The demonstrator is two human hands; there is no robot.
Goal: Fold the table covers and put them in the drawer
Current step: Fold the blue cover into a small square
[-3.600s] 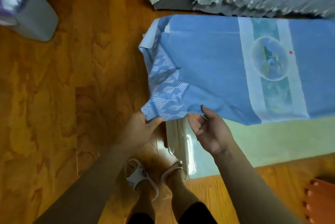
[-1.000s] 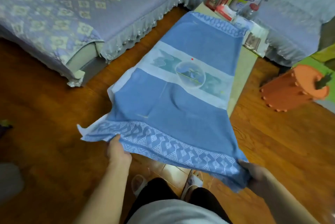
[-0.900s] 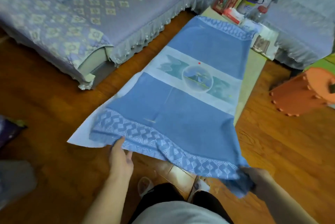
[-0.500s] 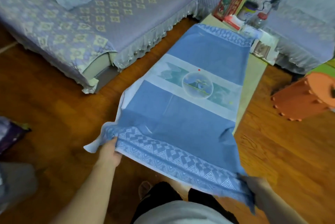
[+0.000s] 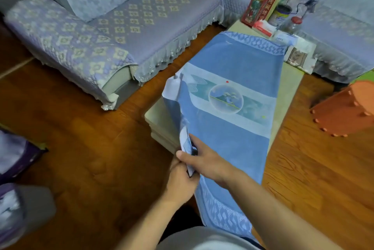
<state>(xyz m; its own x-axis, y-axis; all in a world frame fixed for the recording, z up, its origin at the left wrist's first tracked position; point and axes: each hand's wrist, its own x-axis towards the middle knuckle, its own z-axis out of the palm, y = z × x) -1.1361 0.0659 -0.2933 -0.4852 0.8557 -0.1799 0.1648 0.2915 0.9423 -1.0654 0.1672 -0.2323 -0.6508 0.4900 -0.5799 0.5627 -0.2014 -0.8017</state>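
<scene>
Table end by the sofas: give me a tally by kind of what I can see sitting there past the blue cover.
Red box, standing: 1
Flat red-and-white packet: 1
Tin can: 1
Clear bottle with red cap: 1
Total: 4 clear items. White papers or packets lie beside them, too jumbled to count.

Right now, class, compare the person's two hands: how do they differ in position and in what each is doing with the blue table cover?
The left hand sits nearer the body, below the cover's edge; the right hand reaches across from the right, its arm lying over the blue table cover. The left hand's fingers curl up around the gathered edge; the right hand pinches that edge from above. Both grip the same bunched edge, touching each other.
</scene>
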